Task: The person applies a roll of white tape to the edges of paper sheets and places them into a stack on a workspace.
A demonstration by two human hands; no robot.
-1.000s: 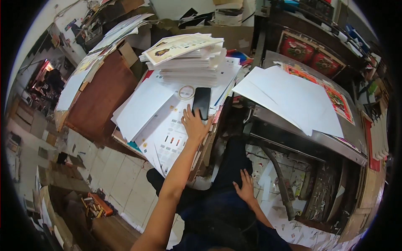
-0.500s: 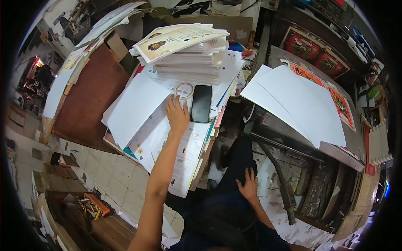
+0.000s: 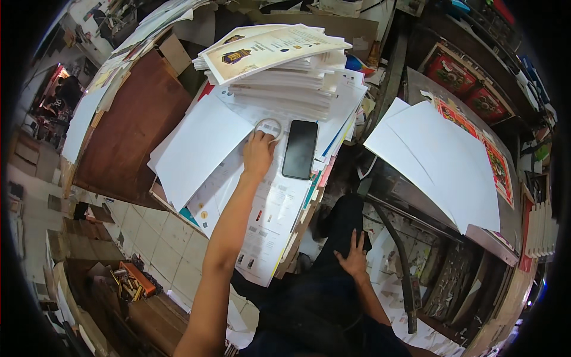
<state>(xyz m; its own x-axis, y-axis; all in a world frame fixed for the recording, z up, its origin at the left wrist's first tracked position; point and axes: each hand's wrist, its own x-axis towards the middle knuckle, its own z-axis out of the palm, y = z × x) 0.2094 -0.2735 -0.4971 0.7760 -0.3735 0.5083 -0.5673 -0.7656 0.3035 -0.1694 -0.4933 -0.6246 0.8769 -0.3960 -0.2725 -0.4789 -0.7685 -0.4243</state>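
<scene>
My left hand (image 3: pixel 259 153) reaches over the papers and is closed on the near edge of a roll of tape (image 3: pixel 279 127), its fingers bent over the rim. Just right of it lies a black smartphone (image 3: pixel 300 150) with a dark screen, apart from the hand. Printed sheets (image 3: pixel 262 229) spread beneath both. Blank white sheets (image 3: pixel 205 149) are left of the hand. Behind the tape rises a thick stack of paper (image 3: pixel 279 89) topped by cream printed certificates (image 3: pixel 276 52). My right hand (image 3: pixel 355 257) rests on my thigh, fingers spread, holding nothing.
Large white sheets (image 3: pixel 431 154) lie on a metal surface at right, beside red printed sheets (image 3: pixel 498 169). A dark curved bar (image 3: pixel 395 238) stands near my right leg. A brown board (image 3: pixel 128 128) is at left. An orange box (image 3: pixel 138 278) sits lower left, with paper scraps on the floor.
My left hand has moved slightly and its fingers have closed on the tape roll's rim. My right hand stays on my thigh. The whole view has shifted a little.
</scene>
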